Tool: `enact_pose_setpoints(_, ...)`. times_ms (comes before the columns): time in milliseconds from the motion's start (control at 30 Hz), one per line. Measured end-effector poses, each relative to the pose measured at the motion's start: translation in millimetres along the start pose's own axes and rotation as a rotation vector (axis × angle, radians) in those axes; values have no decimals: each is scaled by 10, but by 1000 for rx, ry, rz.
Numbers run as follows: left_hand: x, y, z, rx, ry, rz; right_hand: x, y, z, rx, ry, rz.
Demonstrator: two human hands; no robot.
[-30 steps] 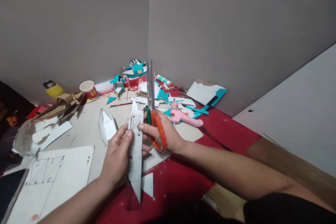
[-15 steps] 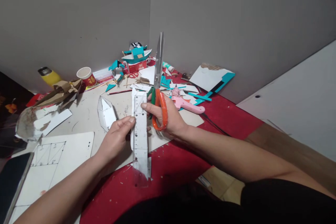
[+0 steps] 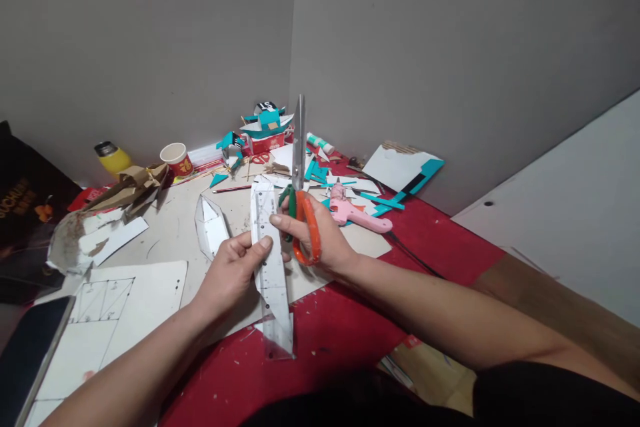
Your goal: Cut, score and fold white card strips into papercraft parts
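At the frame's centre, the left hand [image 3: 233, 270] is pinching a ruler [image 3: 265, 273] and white card [image 3: 280, 295], its thumb now reaching further across, perhaps steadying them; the right hand [image 3: 323, 233] is pinching them too, also holding scissors [image 3: 299, 179].

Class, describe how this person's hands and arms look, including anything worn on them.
The left hand and right hand are ungloved, with nothing visibly worn on either. Both forearms are bare; a plain black sleeve shows on the right, none on the left.
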State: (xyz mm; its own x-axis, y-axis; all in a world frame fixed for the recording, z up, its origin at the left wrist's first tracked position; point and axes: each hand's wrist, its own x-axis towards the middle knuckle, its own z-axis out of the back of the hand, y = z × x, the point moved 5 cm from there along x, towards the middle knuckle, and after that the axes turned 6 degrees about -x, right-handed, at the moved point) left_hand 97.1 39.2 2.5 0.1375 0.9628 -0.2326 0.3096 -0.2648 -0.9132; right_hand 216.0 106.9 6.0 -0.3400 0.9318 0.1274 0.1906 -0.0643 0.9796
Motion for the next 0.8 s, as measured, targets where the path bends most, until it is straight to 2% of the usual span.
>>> enact_pose_setpoints(200, 9, -6, -1, -35, -47, -53, -33, 122, -9, -179, -7, 31)
enact_pose_setpoints(367, 2, 5, 29, -49, -65, -109, -14, 161, 10, -238, -4, 30)
enact_pose_setpoints(600, -68, -138, 93, 76, -202, -333, 64, 220, 107, -367, -59, 18)
enact_pose_setpoints(700, -73, -174, 91, 6, -191, -390, 103, 282, 157, -498, -120, -2)
enact_pose_setpoints(800, -67, -172, 108, -69, -191, -386, 154, 289, 188, -581, -141, -23)
